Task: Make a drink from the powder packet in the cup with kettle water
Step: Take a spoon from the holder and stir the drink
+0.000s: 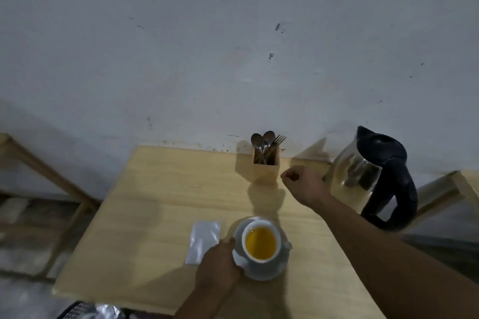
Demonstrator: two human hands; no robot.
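Head view, looking down at a light wood table [145, 215] pushed against a grey-white wall [207, 46]. White cup [261, 243] sits on a white saucer [269, 270] at the near centre of the table. Cup is upright and holds a clear orange-yellow liquid, fairly full; inner wall shows white above the liquid line. Handle side points right, only a stub of it visible.

Left hand [217, 267] is on the near-left side of the saucer, fingers curled against its rim and thumb near the cup wall, so it grips the saucer edge; whether it touches the cup itself I cannot tell.

Packet [203, 241] lies flat just left of the saucer, silvery-white, glossy, rectangular, partly covered at its near end by the left hand. Open or sealed: cannot tell.

Right hand [302, 182] is out over the far part of the table, just right of the holder [266, 167] and just left of the kettle [373, 179]. Fingers are curled into a loose fist with thumb and fingertips pinched; anything held in it is too small to see.

Holder is a pale wood box at the far edge by the wall, with spoons [261, 138] and a fork [278, 140] standing in it.

Kettle stands at the far right, steel body, black lid and handle, handle facing right and near.
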